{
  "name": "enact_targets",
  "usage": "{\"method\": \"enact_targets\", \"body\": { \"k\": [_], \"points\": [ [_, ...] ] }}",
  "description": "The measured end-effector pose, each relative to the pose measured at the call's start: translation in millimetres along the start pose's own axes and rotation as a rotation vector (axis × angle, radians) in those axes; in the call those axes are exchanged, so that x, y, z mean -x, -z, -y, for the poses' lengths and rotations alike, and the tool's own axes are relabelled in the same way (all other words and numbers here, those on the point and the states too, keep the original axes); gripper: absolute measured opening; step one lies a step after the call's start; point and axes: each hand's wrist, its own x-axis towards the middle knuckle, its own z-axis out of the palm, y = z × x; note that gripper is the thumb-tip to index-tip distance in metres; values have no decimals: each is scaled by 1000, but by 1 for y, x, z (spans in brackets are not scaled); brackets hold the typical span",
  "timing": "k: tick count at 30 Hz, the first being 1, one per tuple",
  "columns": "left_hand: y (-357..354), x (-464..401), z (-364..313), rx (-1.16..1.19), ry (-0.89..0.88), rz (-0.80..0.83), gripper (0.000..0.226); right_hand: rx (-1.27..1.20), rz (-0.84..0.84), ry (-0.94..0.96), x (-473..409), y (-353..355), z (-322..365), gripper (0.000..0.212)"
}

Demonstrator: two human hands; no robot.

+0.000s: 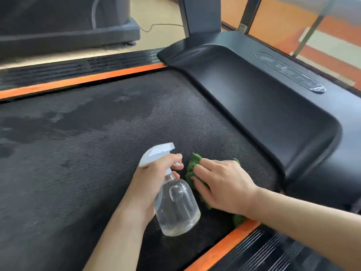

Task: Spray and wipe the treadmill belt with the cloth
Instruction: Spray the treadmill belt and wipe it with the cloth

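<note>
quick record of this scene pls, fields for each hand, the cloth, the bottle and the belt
left hand: grips the spray bottle by its neck
right hand: presses flat on the green cloth
green cloth: bunched on the belt, near the motor cover
spray bottle: clear, partly filled, white nozzle
belt: black, darker wet patches at left

I see the treadmill belt (pixel 97 153), black and finely textured, with darker damp patches toward its left part. Orange strips (pixel 82 80) run along both its long edges. A green cloth (pixel 192 169) lies flat on the belt near the black motor cover (pixel 254 106), close to the nearer orange strip.
</note>
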Motion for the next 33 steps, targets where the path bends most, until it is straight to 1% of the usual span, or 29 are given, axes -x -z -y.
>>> {"method": "enact_targets", "body": {
  "k": [1,2,3,5,6,7,9,13,16,21,24,26,28,31,33],
  "points": [
    [0,0,0,-9,-9,3,17,51,10,41,-7,-4,-13,22],
    [0,-1,1,-19,-16,6,17,109,-2,-10,-20,-10,-28,20],
    [1,-2,1,-24,-18,6,17,156,-37,-153,-36,-14,-43,20],
    [2,-2,1,-32,-21,22,19,252,-112,-525,-59,-22,-68,25],
    [3,-2,1,-31,-22,29,20,273,-130,-634,-66,-28,-73,25],
    [2,-3,0,-32,-19,33,21,280,-122,-685,-68,-30,-71,25],
    [0,-2,-1,-30,-10,39,20,261,-74,-678,-57,-23,-52,26],
    [-1,0,-2,-48,-13,-3,23,207,24,-476,9,-2,-3,29],
    [-2,5,-3,-68,-3,-26,28,154,68,-375,33,6,2,30],
    [1,6,-8,1,-67,-54,18,198,19,-374,20,1,-5,27],
    [4,5,-8,-16,-58,-60,23,204,-8,-317,17,2,-7,27],
    [5,3,-6,1,-65,-76,23,206,-10,-260,5,-1,-13,28],
    [7,0,-6,33,-81,-104,19,224,-6,-265,-24,-11,-24,28],
    [7,-4,-5,59,-74,-120,16,240,-39,-346,-88,-36,-45,28],
    [8,-8,-3,50,-52,-127,18,235,-30,-457,-130,-47,-55,28]
  ]
}}
